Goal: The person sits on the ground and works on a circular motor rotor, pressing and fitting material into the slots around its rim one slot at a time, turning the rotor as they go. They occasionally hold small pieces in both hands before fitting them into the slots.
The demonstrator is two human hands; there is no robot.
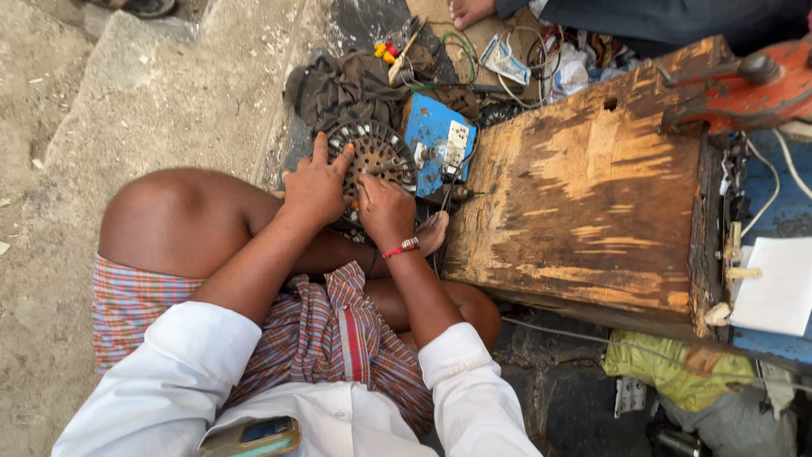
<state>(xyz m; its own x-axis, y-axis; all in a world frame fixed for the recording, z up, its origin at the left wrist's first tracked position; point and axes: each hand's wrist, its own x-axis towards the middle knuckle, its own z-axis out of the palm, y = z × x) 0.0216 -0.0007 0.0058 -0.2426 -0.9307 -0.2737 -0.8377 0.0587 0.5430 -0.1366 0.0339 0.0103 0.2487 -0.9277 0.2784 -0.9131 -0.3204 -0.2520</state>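
Note:
I sit cross-legged on the ground. A round slotted metal fan motor core [378, 152] lies in front of my feet. My left hand [315, 186] rests on its left rim, index finger stretched over the slots. My right hand [385, 207], with a red thread band at the wrist, is closed over the lower part of the core; an orange piece shows between the two hands, and I cannot tell what it is.
A blue switch board with sockets [438, 140] lies right of the core. A worn wooden box [584, 195] stands to the right. Dark cloth [347, 85], wires and small tools lie behind. Another person's bare foot [467, 10] is at the top. A phone [254, 436] sits in my shirt pocket.

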